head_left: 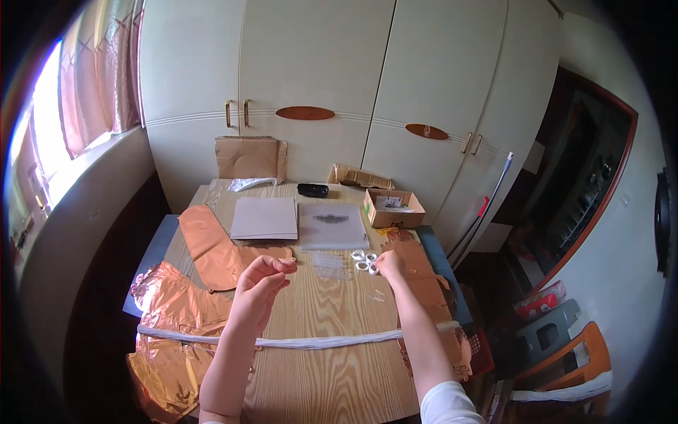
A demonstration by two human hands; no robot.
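Observation:
My left hand point(264, 281) hovers over the middle of the wooden table, fingers loosely curled, a gap between thumb and fingertips, nothing visible in it. My right hand point(390, 264) reaches to several small white ring-shaped rolls point(359, 255); its fingers are closed at the rightmost one, partly hiding it. Between the hands lie clear thin strips point(330, 266) in a row. Beyond them a stack of clear plastic sheets point(332, 226) with a dark patch lies beside a stack of grey sheets point(264, 218). A few small clear pieces point(378, 295) lie near my right forearm.
A white band point(318, 342) stretches across the table's near part. Copper-coloured foil point(185, 302) covers the left side, brown cardboard point(420, 272) the right. An open carton point(395, 209), a black pouch point(313, 190) and flat cardboard point(251, 159) stand at the back, before cabinets.

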